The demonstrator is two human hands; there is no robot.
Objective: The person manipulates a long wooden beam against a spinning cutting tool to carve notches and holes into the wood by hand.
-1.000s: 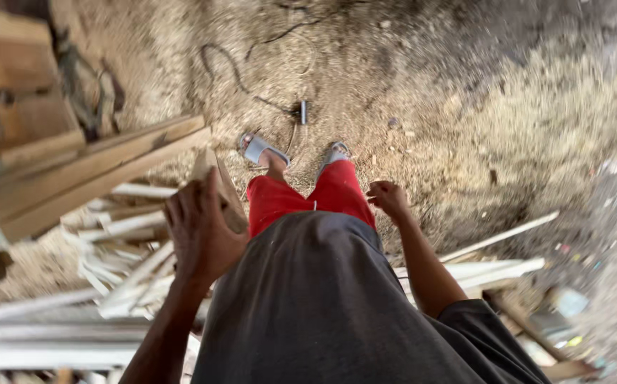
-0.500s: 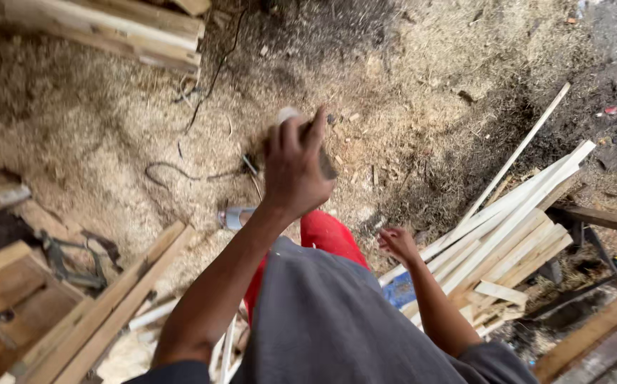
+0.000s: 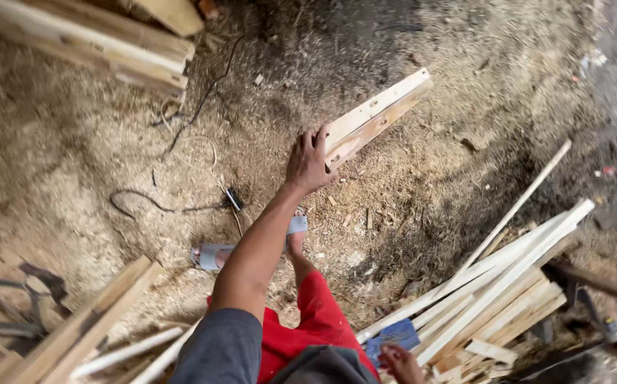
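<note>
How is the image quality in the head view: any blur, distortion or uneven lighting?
Head view: wide-angle bending at the edges; the left hand and the wood plank it holds look sharp; the right hand is cropped at the bottom; the sawdust floor is bright at left, shadowed at top.

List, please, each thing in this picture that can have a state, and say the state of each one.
Left hand: stretched forward, gripping the end of the wooden plank.
Wooden plank: held at one end, off the ground, pointing away.
Right hand: low by the hip, at the picture's edge; grip unclear.
Pale wood strips: lying loose in a pile on the ground.
Black cable: slack, curled on the sawdust.
Sandals: worn on the feet.
</note>
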